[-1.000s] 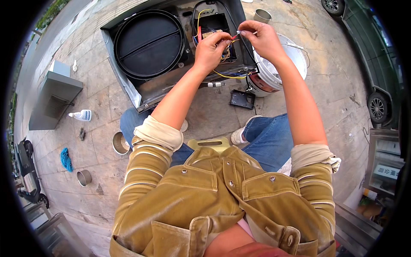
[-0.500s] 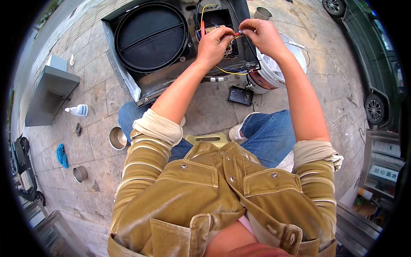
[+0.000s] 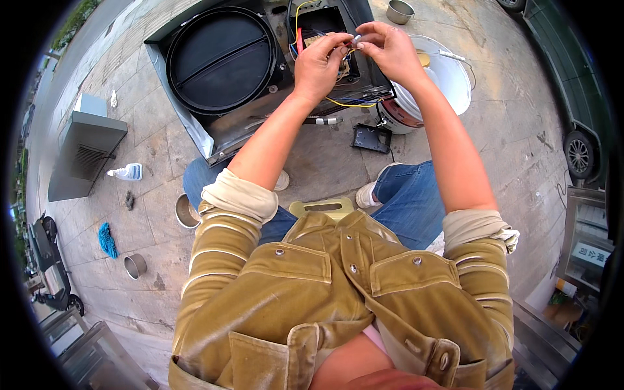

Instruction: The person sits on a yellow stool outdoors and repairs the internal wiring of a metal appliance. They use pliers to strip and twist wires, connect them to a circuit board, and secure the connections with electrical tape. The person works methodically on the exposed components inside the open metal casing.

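Pinching thin wire ends [image 3: 354,43] — left hand [image 3: 318,65], right hand [image 3: 387,49] fingertips closed — above boxy metal appliance [image 3: 214,130].

Two hands: left hand [image 3: 316,65], right hand [image 3: 389,49]. One open metal appliance casing [image 3: 195,123] with one round black fan cover [image 3: 221,60]. One white bucket [image 3: 448,81]. Three small metal cups: [image 3: 399,11], [image 3: 186,212], [image 3: 134,266]. One white spray bottle [image 3: 127,172]. One blue rag [image 3: 106,239]. One grey box [image 3: 84,155]. One black tray [image 3: 372,138]. One yellow stool [image 3: 323,208]. One car [image 3: 575,84].
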Action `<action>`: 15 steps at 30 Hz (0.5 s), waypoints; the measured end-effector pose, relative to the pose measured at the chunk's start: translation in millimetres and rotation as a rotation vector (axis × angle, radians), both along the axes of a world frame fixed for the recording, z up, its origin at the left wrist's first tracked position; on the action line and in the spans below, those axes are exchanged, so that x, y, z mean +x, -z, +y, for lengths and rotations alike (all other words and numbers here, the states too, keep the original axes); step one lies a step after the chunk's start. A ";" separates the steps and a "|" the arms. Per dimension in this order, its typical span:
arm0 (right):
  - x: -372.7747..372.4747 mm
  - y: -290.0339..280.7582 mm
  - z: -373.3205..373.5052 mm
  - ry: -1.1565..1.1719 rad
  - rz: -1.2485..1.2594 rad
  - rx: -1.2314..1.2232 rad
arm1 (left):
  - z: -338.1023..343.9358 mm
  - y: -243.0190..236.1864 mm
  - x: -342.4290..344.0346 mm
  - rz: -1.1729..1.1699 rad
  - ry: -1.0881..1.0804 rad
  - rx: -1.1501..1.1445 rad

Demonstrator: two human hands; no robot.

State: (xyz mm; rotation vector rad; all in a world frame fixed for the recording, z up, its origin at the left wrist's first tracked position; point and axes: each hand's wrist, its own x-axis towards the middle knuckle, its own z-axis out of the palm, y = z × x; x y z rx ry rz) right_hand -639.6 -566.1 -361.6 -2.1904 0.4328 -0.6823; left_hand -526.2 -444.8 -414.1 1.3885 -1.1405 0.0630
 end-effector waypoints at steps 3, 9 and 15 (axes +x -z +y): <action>-45.9 -3.4 -17.5 0.088 -0.111 -0.050 | -7.8 8.0 0.9 0.027 0.053 0.012; -247.8 42.4 -87.4 0.819 -0.558 0.115 | -0.5 12.8 3.1 0.253 0.208 0.001; -191.2 40.9 42.0 0.282 -0.398 0.466 | 0.6 -11.7 10.4 0.315 0.220 0.068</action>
